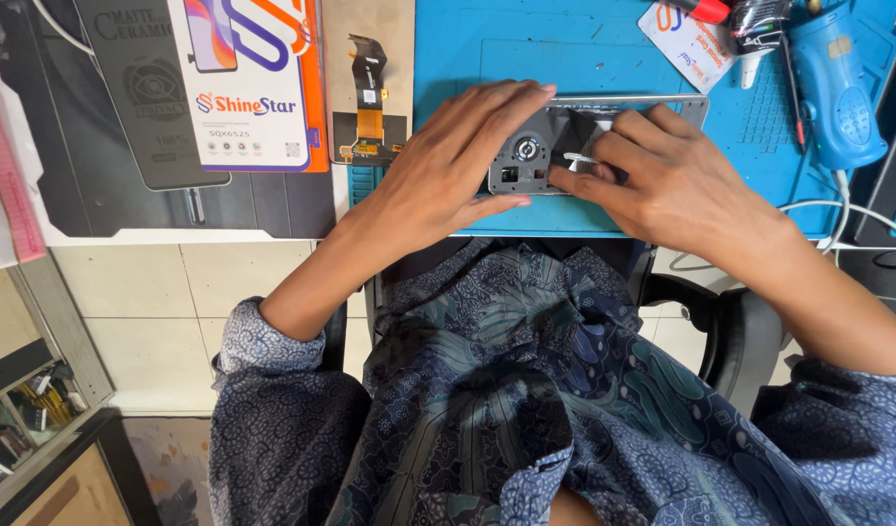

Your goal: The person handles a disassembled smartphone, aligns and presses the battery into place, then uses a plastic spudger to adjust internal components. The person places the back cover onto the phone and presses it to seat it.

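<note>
Blue repair mat (pixel 584 58), upper centre of frame: my left hand (pixel 448 170) lies flat, steadying the opened phone back frame (pixel 535 146); my right hand (pixel 677 180) pinches a dark film (pixel 582 131), partly peeled, not yet free.

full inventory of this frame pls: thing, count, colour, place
phone frame: 1, grey, mat centre, under both hands
work mat: 1, blue, table top
flex cable: 1, orange-black, left of mat
retail box: 1, white-orange, top left
dark pack: 1, black, far top left
heat tool: 1, blue, right of mat
card: 1, white, mat top
chair: 1, black, below table
left hand: pressing frame
right hand: pinching part on frame
</note>
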